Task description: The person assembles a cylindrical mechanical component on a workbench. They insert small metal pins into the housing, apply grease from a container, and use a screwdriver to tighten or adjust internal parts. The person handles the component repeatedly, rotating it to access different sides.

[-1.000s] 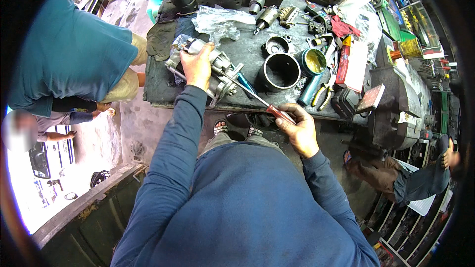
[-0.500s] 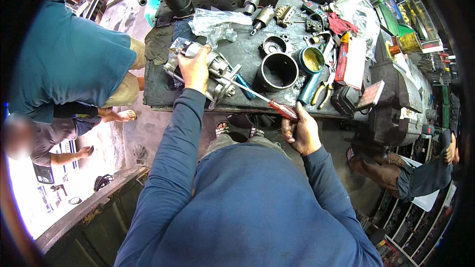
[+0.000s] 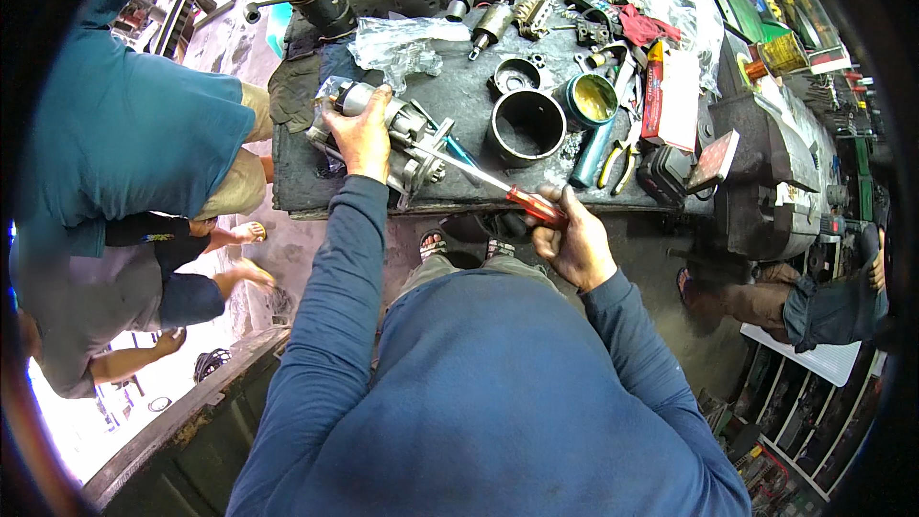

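Observation:
My left hand (image 3: pixel 362 142) is closed around the silvery housing of a starter motor (image 3: pixel 417 172) at the bench's near edge. The motor's small toothed gear faces right. In my right hand (image 3: pixel 580 244) I grip a screwdriver (image 3: pixel 536 205) by its red handle. Its long shaft slants up and left, and the tip reaches the motor, where I cannot tell exactly what it touches. Behind the shaft lies a blue-green tube-shaped thing (image 3: pixel 460 151), partly hidden. Right of it stands a black hollow cylinder (image 3: pixel 527 127), beside an open tin of yellowish grease (image 3: pixel 592 100).
Pliers (image 3: pixel 617 167), a red and white box (image 3: pixel 670 96) and a black battery-like block (image 3: pixel 662 176) lie on the bench's right. Clear plastic bags (image 3: pixel 407 43) and metal parts sit farther back. A heavy dark machine (image 3: pixel 771 168) stands right. People are at left (image 3: pixel 158 124) and right.
The screwdriver and my right hand have shifted slightly left and up. At far left, a person in grey has come closer. The whole view has shifted a little.

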Motion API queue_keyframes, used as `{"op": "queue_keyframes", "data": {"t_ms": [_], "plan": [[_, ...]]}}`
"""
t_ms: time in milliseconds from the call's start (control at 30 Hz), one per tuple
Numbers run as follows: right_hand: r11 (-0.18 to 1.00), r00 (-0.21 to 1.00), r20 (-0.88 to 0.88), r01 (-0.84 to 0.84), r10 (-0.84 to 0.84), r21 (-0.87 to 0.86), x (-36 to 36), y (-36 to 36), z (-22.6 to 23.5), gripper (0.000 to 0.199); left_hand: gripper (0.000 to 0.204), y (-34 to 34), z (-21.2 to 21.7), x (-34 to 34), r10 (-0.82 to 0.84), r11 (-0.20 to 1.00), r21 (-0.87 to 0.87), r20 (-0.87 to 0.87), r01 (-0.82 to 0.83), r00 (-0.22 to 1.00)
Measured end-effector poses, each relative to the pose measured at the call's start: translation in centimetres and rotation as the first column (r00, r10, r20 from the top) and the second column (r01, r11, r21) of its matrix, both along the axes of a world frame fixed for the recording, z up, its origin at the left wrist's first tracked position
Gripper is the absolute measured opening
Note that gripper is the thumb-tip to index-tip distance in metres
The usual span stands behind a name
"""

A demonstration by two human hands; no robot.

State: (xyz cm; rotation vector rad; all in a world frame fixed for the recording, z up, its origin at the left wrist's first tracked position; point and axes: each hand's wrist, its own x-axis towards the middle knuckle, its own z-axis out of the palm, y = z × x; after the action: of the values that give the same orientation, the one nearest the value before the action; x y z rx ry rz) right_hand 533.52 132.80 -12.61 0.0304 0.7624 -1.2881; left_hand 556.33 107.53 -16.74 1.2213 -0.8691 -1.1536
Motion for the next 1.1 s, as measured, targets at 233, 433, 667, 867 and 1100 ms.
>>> {"op": "queue_keyframes", "data": {"t_ms": [233, 433, 667, 867, 1100], "plan": [[0.992, 0.98, -0.155, 0.125, -0.128, -0.026, -0.1, 0.2, -0.6, 0.028, 0.066, 1.3, 0.5, 1.4, -0.019, 0.947, -0.227, 0.666, 0.227, 0.745], [0.99, 0.973, -0.21, 0.112, -0.092, 0.088, 0.2, -0.2, 0.5, 0.032, 0.084, 2.3, 3.2, 5.1, -0.541, 0.814, -0.022, 0.333, 0.58, 0.772], [0.954, 0.986, 0.095, -0.109, 0.14, -0.28, 0.1, -0.4, 1.5, 0.034, 0.1, 2.6, 4.8, 5.1, -0.56, 0.79, 0.085, 0.501, 0.607, 0.66], [0.995, 0.994, 0.04, -0.098, 0.097, 0.027, 0.5, -0.3, 1.6, 0.033, 0.105, 2.6, 4.5, 5.1, -0.53, 0.801, 0.059, 0.533, 0.595, 0.66], [0.995, 0.997, -0.072, -0.012, 0.02, 0.101, -0.3, 0.3, -1.1, 0.033, 0.106, 2.7, 4.7, 5.2, -0.478, 0.818, 0.101, 0.668, 0.567, 0.57]]}}
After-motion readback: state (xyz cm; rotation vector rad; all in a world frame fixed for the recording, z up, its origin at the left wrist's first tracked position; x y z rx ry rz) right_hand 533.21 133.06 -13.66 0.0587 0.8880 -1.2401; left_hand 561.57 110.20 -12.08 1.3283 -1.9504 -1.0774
